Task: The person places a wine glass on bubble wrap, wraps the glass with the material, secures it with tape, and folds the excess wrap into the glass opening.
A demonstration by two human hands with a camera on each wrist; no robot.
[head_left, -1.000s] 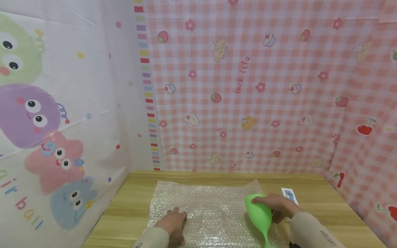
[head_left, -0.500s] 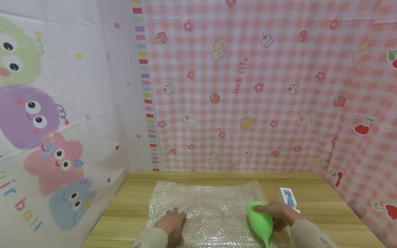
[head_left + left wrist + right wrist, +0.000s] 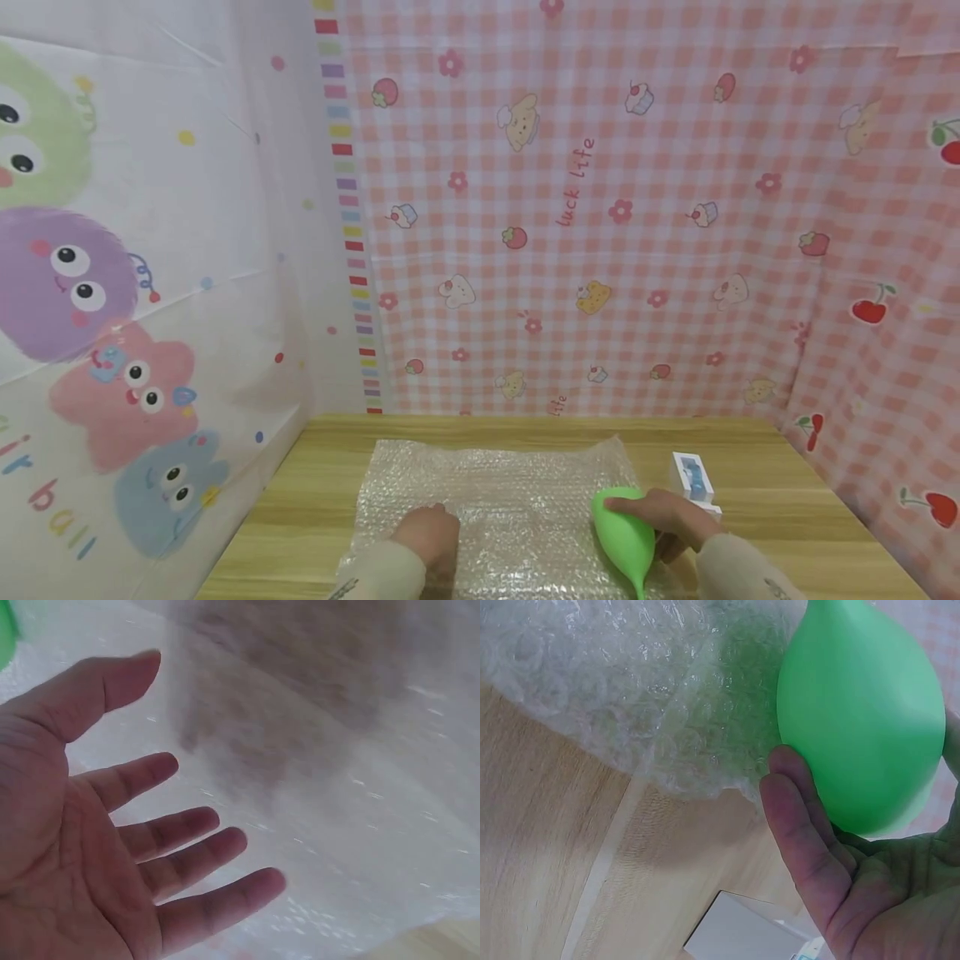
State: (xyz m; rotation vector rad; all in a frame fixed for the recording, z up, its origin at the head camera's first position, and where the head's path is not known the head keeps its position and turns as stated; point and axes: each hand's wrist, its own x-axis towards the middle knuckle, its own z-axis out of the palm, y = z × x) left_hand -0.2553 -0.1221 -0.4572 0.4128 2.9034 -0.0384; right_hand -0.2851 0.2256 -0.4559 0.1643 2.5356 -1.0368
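Note:
A green wine glass (image 3: 627,533) lies over the right part of a clear sheet of bubble wrap (image 3: 525,500), its narrow stem toward the near edge of the head view. My right hand (image 3: 678,521) holds it by the bowl, fingers along one side and thumb across the other. In the right wrist view the bowl (image 3: 862,712) shows large and smooth. My left hand (image 3: 435,537) is over the left part of the wrap. The left wrist view shows that hand (image 3: 90,840) with palm visible and fingers spread, nothing between them. Whether it touches the wrap I cannot tell.
Behind my right hand a small white box (image 3: 692,477) with a blue picture stands on the wooden table (image 3: 787,500). A pink checked cloth (image 3: 585,208) hangs at the back and right. A white cartoon sheet (image 3: 247,208) hangs at the left.
The wine glass has come nearer and lower with my right hand, and its foot has left the head view. My left hand has turned, its fingers no longer spread on the wrap.

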